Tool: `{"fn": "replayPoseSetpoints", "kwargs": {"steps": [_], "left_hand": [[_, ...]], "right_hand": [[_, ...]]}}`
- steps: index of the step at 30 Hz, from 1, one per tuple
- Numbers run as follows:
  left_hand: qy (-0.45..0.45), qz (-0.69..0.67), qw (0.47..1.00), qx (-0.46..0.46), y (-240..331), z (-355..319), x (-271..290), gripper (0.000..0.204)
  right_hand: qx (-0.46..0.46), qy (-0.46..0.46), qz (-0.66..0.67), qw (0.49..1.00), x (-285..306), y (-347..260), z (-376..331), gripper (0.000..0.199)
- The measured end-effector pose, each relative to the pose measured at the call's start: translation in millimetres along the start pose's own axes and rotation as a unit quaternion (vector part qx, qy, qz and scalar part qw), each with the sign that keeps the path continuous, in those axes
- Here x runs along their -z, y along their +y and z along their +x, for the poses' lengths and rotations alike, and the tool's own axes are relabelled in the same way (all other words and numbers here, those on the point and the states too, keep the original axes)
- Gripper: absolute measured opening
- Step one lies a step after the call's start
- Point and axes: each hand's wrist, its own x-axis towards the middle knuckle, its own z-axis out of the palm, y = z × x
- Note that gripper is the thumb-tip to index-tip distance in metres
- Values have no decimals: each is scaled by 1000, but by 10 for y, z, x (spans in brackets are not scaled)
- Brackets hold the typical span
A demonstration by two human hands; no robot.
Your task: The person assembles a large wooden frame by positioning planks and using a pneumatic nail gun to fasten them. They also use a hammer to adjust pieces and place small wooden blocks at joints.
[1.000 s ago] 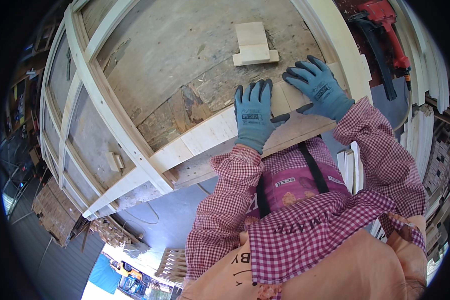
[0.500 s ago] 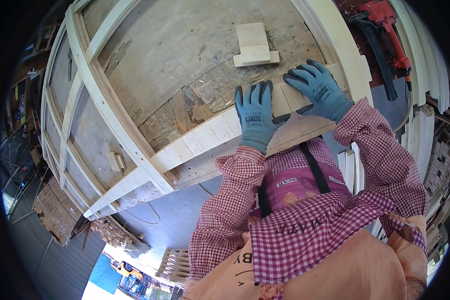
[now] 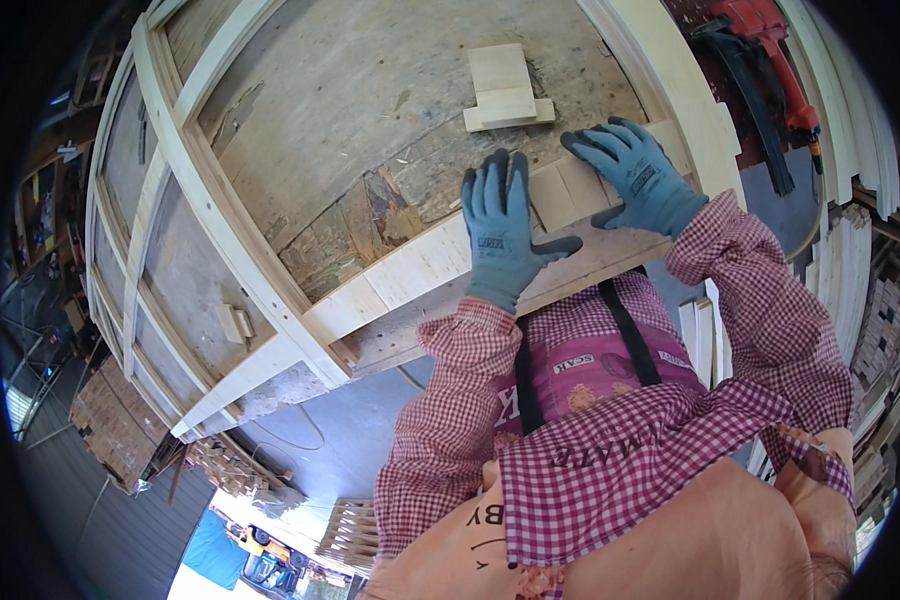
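Observation:
My left hand (image 3: 500, 228), in a blue glove with dark fingertips, lies flat on the row of pale wooden pieces along the near edge of a wooden frame (image 3: 238, 235). Its fingers point away from me and its thumb sticks out to the right. To its right, my right hand (image 3: 645, 180), gloved the same way, rests on the same row with fingers stretched toward the far left. Short wooden pieces (image 3: 558, 197) show between the two hands. Left of my left hand the row continues as a pale wooden strip (image 3: 410, 272). Neither hand grips anything.
Inside the frame, a few small wood blocks (image 3: 502, 80) lie on the worn worktable (image 3: 360, 110). Another small block (image 3: 235, 323) sits in a left section. At the far right is a red nail gun (image 3: 770, 40) with a black magazine. Stacked wood strips (image 3: 855, 120) stand beyond it.
My left hand has slid slightly left and away from me, its thumb spreading wider and more of the short pieces showing. My right hand has shifted a little left.

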Motion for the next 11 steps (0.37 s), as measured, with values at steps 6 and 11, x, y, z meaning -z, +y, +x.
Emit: {"fn": "replayPoseSetpoints", "kwargs": {"steps": [6,11], "left_hand": [[-117,110,987,-20,482,-220,251,103],[-181,56,982,-9,718,-210,-95,101]], "right_hand": [[-36,171,98,980,117,67,-276,102],[-70,267,213,937,447,118,-629,100]]}}
